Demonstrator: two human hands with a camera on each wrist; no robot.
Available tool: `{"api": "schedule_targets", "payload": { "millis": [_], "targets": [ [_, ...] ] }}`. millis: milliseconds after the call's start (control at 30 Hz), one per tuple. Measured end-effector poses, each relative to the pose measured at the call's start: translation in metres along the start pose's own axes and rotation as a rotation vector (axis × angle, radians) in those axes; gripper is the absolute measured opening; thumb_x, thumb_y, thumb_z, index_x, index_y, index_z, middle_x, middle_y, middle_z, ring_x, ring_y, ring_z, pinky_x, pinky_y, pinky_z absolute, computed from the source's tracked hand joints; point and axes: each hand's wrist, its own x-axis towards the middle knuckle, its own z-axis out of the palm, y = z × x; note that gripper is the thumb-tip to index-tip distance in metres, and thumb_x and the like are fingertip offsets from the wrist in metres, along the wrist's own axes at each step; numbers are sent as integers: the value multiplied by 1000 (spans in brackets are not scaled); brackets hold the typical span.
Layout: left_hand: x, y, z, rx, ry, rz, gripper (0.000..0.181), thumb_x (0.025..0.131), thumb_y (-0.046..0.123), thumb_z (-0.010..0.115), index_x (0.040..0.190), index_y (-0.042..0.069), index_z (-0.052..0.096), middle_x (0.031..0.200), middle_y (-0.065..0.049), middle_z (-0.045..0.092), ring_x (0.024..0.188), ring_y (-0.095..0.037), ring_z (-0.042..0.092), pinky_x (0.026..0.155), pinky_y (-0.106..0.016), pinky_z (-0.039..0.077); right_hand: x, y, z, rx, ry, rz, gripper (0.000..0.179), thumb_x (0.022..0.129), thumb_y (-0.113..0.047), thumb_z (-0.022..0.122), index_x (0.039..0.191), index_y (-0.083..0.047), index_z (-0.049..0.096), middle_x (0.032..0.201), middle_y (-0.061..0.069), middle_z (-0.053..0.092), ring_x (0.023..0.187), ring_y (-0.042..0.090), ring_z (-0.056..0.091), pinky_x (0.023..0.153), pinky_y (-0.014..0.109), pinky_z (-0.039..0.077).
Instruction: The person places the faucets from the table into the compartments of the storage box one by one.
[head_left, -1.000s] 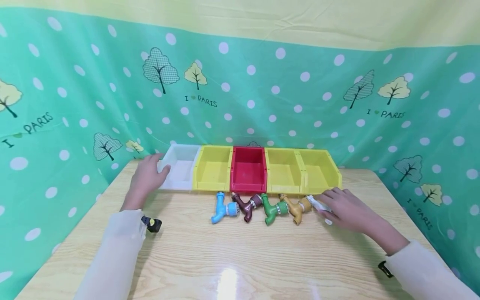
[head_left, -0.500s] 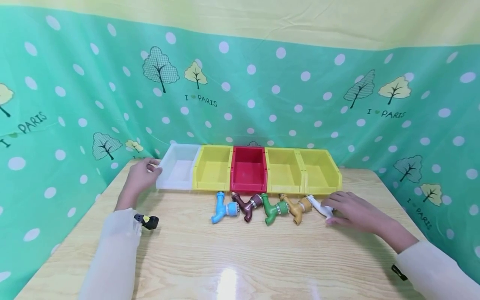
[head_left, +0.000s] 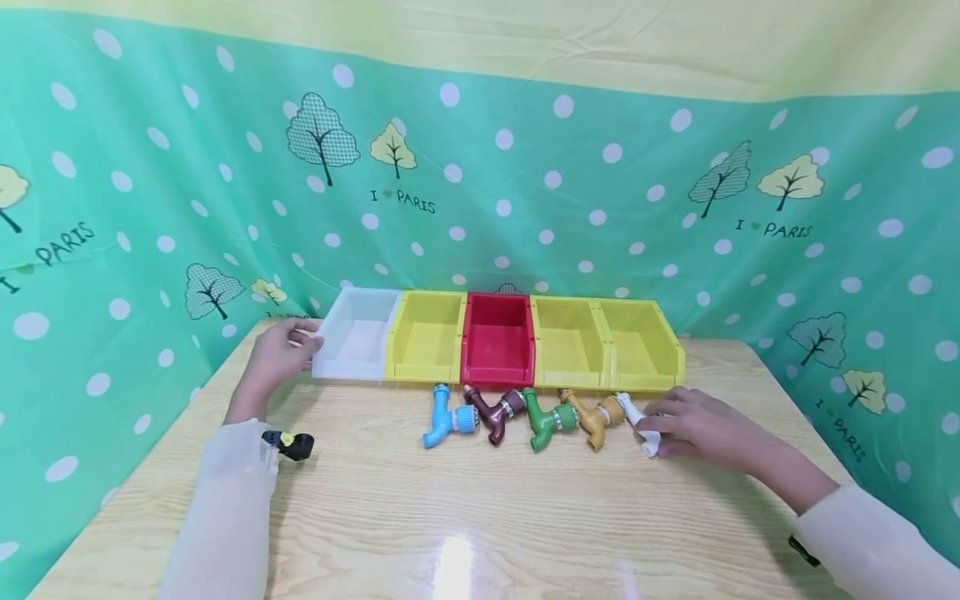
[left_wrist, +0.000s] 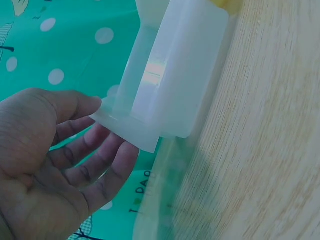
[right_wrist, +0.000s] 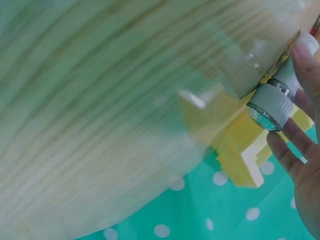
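Note:
At the left end of the bin row, my left hand (head_left: 277, 357) holds the outer side of the translucent white bin (head_left: 357, 333). In the left wrist view, the thumb lies at the bin's rim (left_wrist: 130, 127), with the other fingers curled under it. My right hand (head_left: 708, 427) grips a white faucet (head_left: 643, 432) on the table. Its grey-white ribbed knob (right_wrist: 272, 102) shows in the right wrist view, between thumb and fingers. Beside it lie an ochre faucet (head_left: 597, 419), a green faucet (head_left: 543, 419), a maroon faucet (head_left: 495, 412) and a blue faucet (head_left: 444, 419).
Right of the white bin stand a yellow bin (head_left: 427, 333), a red bin (head_left: 498, 340) and two more yellow bins, the last one (head_left: 641, 342) near the right hand. A green dotted curtain (head_left: 480, 192) hangs behind and beside the wooden table (head_left: 420, 517).
My left hand has drawn back slightly from above the white bin and taken its outer side. My right hand has shifted a little right, and the white faucet's spout has turned.

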Motion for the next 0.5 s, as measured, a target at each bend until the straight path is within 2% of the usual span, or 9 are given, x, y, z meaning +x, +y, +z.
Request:
{"api": "schedule_targets", "payload": {
  "millis": [67,200,333,500],
  "targets": [
    [0,-1,0,-5,-6,-7,44,106,26,57,138,-3,52,122,-26,57,94,-34,66,77,-41,64,2,-4,-1,-39,-13,-8,37,79,-25,88,114,-25,76,110,1,71,100,27,64,79,49,57],
    [0,-1,0,-10,-7,-9,44,106,26,57,138,-3,52,122,-25,57,95,-35,65,77,-42,64,6,-10,-2,-69,-93,31,30,85,-26,83,112,-34,75,112,2,70,102,28,63,79,51,56],
    [1,-1,0,-14,-6,-3,43,106,25,57,137,-3,52,122,-26,57,97,-35,64,78,-43,64,7,-12,-3,-45,-160,70,27,87,-26,82,111,-35,74,114,2,68,105,28,61,81,53,54],
    [1,-1,0,-11,-9,-9,43,106,25,57,137,-3,52,123,-25,57,98,-35,64,79,-43,64,7,-12,-3,-8,-190,100,24,89,-29,81,111,-34,73,117,3,66,106,28,60,81,54,53]
  ]
}}
